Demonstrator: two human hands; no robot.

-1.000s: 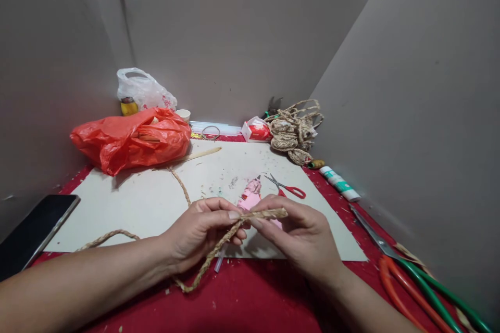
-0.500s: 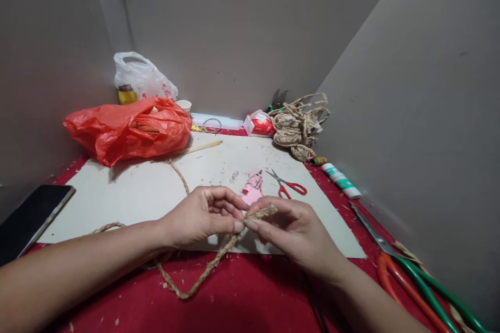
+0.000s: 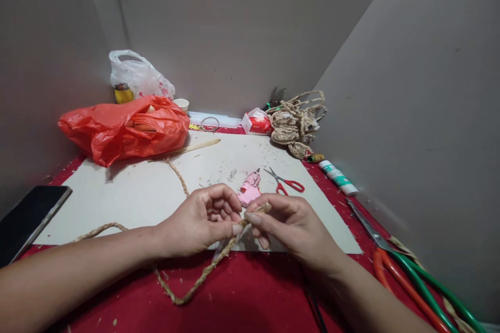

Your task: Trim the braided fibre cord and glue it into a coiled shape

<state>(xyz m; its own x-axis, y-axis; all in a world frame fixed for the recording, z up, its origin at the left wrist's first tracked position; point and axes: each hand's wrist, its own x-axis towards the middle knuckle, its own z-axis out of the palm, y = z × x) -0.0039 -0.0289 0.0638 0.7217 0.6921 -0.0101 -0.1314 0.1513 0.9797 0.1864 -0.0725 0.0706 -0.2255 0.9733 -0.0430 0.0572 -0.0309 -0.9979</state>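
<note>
A tan braided straw cord (image 3: 203, 277) loops over the red cloth and runs up to its end between my fingers. My left hand (image 3: 209, 216) pinches it just below the end, thumb toward me. Close beside it, my right hand (image 3: 289, 221) grips the tip between thumb and forefinger, with a short stub poking out above. Behind the hands lies a pink glue gun (image 3: 249, 190), partly hidden. Small red-handled scissors (image 3: 287, 183) rest to its right on the white board (image 3: 133, 203). More of the cord passes behind my left forearm.
An orange plastic bag (image 3: 128, 130) lies at the back left, a phone (image 3: 33, 218) at the left edge. Coiled straw braid (image 3: 291, 127) and a red-white packet (image 3: 258, 122) stand at the back right. Large shears (image 3: 406, 260) lie along the right wall.
My right thumb and fingers have shifted slightly on the cord's tip, and its stub has moved a little left. The whole view has drifted slightly. Both hands keep hold of the cord.
</note>
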